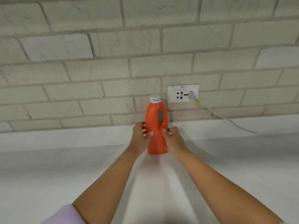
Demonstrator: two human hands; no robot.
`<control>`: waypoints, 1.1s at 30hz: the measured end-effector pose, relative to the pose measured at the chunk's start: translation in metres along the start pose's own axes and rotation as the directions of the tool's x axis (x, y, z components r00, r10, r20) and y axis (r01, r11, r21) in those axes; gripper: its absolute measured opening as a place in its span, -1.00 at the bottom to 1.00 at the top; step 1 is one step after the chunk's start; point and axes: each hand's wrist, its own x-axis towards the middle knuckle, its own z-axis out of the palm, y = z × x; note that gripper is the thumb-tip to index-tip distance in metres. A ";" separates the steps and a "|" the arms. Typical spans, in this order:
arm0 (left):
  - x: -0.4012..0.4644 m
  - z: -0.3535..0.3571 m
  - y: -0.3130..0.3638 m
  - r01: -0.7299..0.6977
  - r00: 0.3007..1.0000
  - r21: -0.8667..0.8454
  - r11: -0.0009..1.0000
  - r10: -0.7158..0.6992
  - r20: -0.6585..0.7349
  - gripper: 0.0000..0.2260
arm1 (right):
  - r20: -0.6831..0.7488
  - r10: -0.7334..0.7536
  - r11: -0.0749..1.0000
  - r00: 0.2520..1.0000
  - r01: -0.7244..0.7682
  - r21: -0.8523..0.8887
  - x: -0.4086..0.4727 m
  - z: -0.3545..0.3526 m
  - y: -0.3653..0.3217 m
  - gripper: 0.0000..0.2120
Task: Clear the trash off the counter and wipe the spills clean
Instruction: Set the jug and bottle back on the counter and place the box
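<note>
Pale brick wall [97, 50] rises behind a white desk [48, 167]. On the wall, a white socket plate [183, 93] carries one plug [192, 95], its cable [226, 118] trailing right along the desk's back edge. An orange bottle [156, 126] with a white cap [155, 98] and a moulded handle stands upright near the wall, just left of the socket. My left hand [140, 137] and right hand [174, 139] clasp its lower body from either side (each grip closed on the bottle, thumbs on its near face). A pink sleeve [64, 215] shows at lower left.
</note>
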 end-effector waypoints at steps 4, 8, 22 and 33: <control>0.003 0.001 0.000 -0.003 1.000 0.032 0.999 0.003 0.006 -0.59 | -0.001 -0.026 0.999 1.000 0.025 -0.031 0.004 0.000 -0.003 -0.77; -0.001 0.000 0.004 0.010 0.999 0.043 0.999 -0.011 0.030 -0.59 | 0.021 -0.001 0.999 1.000 0.002 -0.034 0.001 -0.001 -0.002 -0.66; -0.085 -0.019 0.025 -0.006 0.994 0.267 0.964 -0.022 0.104 -0.61 | 0.136 -0.004 0.904 0.991 0.062 -0.423 -0.087 -0.039 -0.009 -0.48; -0.208 -0.033 0.044 -0.283 0.919 0.176 0.943 0.214 0.332 -0.63 | -0.023 -0.035 0.874 0.999 0.019 -0.485 -0.253 -0.061 0.007 -0.48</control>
